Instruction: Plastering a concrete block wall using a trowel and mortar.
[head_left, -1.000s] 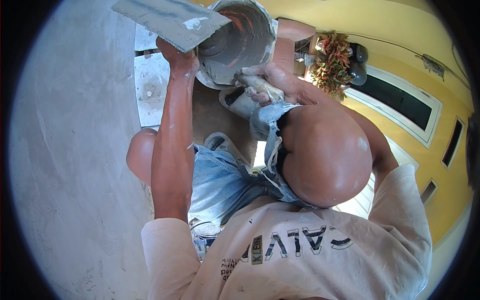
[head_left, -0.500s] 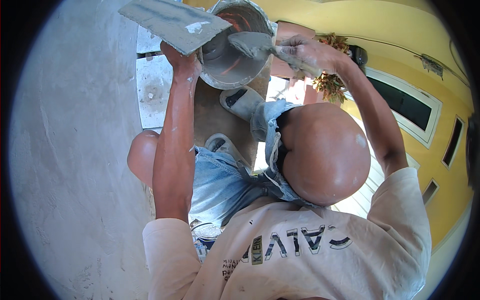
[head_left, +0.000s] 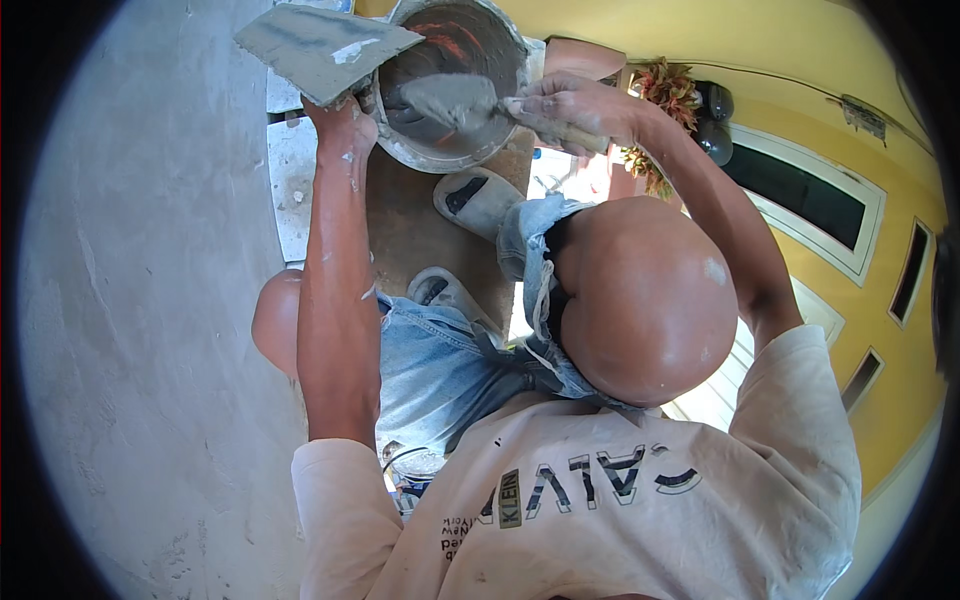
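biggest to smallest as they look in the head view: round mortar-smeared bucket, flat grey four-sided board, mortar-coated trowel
1. Round mortar-smeared bucket
2. Flat grey four-sided board
3. Mortar-coated trowel, handle included

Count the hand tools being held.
2: a wide flat tool in the left hand, and a trowel in the right hand, at the mouth of the bucket. Neither appears hidden.

The board [head_left: 315, 50] blocks the left edge of the bucket [head_left: 445, 163], the trowel [head_left: 450, 100] its middle; open floor [head_left: 400, 220] lies between left forearm [head_left: 340, 280] and shoes [head_left: 480, 200].
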